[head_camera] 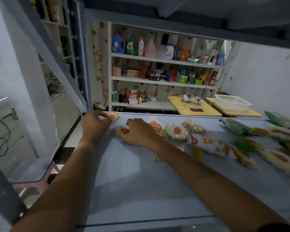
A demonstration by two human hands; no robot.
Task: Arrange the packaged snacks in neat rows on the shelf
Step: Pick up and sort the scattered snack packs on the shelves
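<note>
Both hands reach to the shelf's (141,173) far left corner, setting wrapped snacks in line.

Left hand (95,125) pinches a round snack pack (113,116) at the back edge; right hand (137,132) presses curled fingers on another (122,130). Loose packs (224,146) lie scattered rightward; the edge pack could slip off behind.
</note>
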